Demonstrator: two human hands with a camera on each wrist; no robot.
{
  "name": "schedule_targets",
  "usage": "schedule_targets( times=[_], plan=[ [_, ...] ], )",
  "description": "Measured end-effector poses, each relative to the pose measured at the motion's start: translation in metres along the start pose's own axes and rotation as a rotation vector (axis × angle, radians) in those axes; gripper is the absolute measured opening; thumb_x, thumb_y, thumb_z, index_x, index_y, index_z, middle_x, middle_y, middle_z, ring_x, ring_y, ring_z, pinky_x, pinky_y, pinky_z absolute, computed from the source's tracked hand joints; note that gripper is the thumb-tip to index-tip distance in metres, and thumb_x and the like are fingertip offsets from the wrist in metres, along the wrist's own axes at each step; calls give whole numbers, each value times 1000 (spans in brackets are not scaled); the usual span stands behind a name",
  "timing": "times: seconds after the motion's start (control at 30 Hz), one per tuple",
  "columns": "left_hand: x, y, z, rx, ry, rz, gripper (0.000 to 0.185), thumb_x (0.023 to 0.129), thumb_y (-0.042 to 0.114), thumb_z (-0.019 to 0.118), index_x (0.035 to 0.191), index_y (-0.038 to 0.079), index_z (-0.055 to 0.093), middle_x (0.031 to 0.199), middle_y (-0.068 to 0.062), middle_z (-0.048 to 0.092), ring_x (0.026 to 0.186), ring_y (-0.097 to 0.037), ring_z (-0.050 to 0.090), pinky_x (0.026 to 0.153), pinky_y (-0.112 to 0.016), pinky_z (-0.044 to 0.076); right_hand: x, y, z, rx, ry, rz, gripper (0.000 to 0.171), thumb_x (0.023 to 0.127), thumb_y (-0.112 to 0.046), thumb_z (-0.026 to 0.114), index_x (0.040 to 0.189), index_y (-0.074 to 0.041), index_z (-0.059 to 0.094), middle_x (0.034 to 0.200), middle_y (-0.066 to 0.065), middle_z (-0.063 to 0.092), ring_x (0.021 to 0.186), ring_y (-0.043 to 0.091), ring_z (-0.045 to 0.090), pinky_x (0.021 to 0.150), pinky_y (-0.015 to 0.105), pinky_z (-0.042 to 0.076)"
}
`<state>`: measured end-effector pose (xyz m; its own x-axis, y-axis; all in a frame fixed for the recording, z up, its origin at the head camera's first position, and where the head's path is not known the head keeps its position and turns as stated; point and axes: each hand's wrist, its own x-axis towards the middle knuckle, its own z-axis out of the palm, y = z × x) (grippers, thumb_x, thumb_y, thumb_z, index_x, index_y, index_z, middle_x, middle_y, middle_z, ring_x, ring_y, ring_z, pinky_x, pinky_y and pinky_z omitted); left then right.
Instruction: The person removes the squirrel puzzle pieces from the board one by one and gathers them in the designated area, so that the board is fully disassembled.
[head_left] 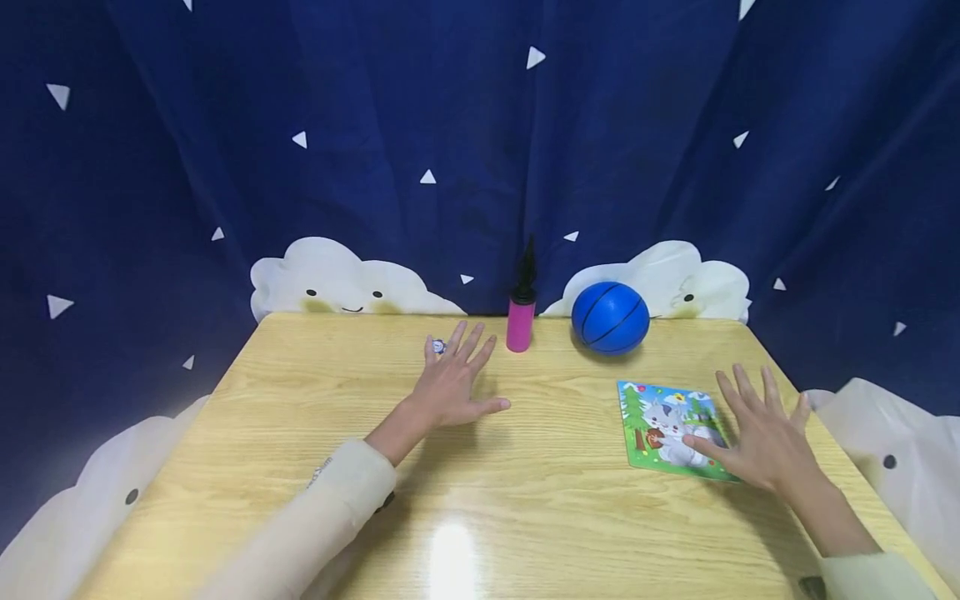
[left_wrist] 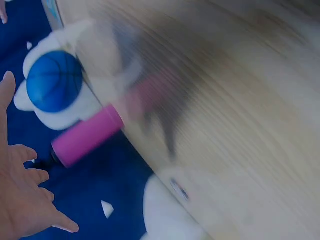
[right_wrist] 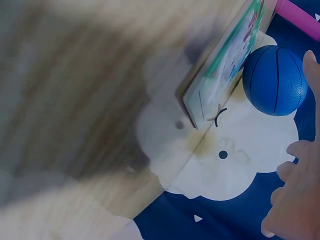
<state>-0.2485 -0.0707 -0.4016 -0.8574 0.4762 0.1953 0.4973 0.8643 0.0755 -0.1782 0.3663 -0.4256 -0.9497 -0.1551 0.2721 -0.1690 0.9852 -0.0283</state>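
My left hand [head_left: 453, 387] is spread over the middle of the table, fingers stretched forward and holding nothing. By its fingertips lies a small round white-and-blue thing [head_left: 438, 346], partly hidden, its kind unclear. Just beyond to the right stands a pink hand pump [head_left: 520, 325] with a black top. My right hand [head_left: 768, 437], also spread and holding nothing, is at the right edge of a picture puzzle board [head_left: 663, 429] showing a squirrel; the thumb overlaps that board in the head view. A blue toy basketball [head_left: 611, 318] rests behind the board, near the back edge.
The light wooden table [head_left: 525, 517] ends at a dark blue curtain [head_left: 450, 100] with white triangles and cloud shapes. A white cloud [head_left: 337, 279] with a face shows behind the back left edge. Light glares off the tabletop near the front.
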Motion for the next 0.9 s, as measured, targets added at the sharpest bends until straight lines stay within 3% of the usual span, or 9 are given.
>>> schedule_targets(
  times=[0.17,0.43,0.7,0.9],
  plan=[
    [19,30,8,-6,-38,53,96,79,77,45,153,22,17,161,-3,12,149,-30,7,107,-71,15,-10,0,3,32,-19,-6,109,75,-67,60,154,-14,6,157,23,9,142,50,-8,97,81,-9],
    [36,69,23,16,-118,123,93,83,75,40,153,20,16,162,-1,7,150,-22,3,115,-60,15,-26,-3,5,88,-28,-38,102,81,-57,62,154,-13,6,157,24,13,142,51,6,97,80,8],
    [48,94,43,48,-245,203,83,93,61,39,154,12,10,162,-1,6,149,-16,6,119,-49,15,-36,-6,9,213,-95,-60,88,91,-45,56,154,-13,3,156,27,12,142,50,7,105,73,4],
    [55,119,53,31,-300,270,74,97,53,36,154,15,9,162,1,4,149,-13,4,120,-45,15,-43,-3,10,225,-148,-47,77,95,-39,53,147,7,21,149,33,25,137,52,23,103,67,24]
  ],
)
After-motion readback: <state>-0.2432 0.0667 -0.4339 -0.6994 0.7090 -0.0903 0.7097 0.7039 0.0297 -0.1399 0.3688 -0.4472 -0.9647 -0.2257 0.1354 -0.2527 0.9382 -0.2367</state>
